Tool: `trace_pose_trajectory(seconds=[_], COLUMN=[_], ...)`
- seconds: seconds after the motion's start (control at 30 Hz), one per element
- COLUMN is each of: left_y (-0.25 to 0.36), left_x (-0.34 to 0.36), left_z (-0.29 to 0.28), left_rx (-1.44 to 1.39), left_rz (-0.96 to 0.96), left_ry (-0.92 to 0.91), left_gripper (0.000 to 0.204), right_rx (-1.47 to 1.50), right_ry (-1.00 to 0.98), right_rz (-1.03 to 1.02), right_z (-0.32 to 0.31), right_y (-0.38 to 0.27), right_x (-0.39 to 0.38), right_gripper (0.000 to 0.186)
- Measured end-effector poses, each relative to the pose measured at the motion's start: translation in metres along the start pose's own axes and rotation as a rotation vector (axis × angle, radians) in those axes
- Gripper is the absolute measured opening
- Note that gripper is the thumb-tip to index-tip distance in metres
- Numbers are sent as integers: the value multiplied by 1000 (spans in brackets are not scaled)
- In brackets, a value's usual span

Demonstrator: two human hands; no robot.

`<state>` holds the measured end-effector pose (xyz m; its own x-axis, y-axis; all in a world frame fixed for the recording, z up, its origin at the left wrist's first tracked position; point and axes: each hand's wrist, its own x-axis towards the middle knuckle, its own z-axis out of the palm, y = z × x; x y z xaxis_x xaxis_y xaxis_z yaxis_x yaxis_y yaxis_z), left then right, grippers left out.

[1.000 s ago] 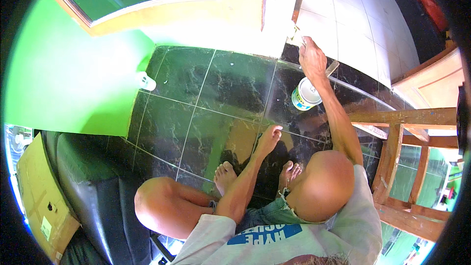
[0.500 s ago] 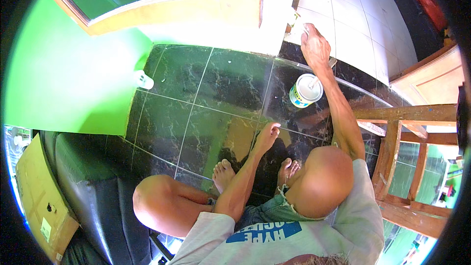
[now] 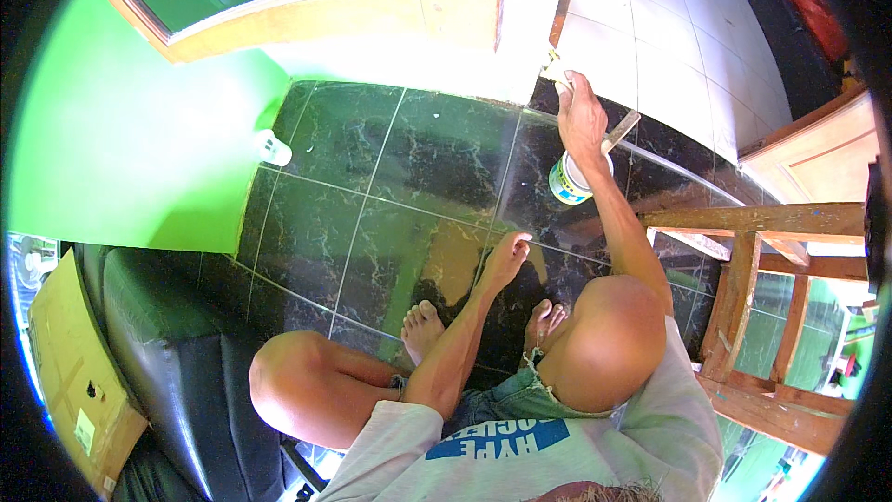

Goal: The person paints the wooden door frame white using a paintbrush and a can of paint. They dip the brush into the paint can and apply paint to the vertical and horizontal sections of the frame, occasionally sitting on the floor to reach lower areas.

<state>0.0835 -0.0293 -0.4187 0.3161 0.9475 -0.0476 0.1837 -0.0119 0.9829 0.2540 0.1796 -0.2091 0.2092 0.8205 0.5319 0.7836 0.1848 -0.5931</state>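
Dark marbled floor tiles (image 3: 390, 186), green wall (image 3: 121, 130).

Small round white tub (image 3: 569, 178) with green-and-blue label on dark floor tiles; tan cardboard box (image 3: 70, 367) at far left.

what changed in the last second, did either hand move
The right hand, gripping a brush, lifted slightly from above the white tub toward the white wall edge. The left hand stayed planted on the dark floor tiles; the tub and the small white cup did not move.
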Motion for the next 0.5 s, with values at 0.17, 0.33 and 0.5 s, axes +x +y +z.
trace_pose_trajectory(seconds=[0.17,0.33,0.5], left_y=[11,12,3], left_x=[0,-1,-1], left_z=[0,0,4], left_rx=[24,25,-3], left_rz=[-44,-36,-56], left_ry=[7,8,23], left_gripper=[30,30,31], right_rx=[-149,-296,-348], right_ry=[-69,8,-89], right_rz=[-85,-311,-256], right_z=[-15,-18,-9], right_y=[5,7,9], right_x=[-2,-5,9], right_gripper=[34,40,43])
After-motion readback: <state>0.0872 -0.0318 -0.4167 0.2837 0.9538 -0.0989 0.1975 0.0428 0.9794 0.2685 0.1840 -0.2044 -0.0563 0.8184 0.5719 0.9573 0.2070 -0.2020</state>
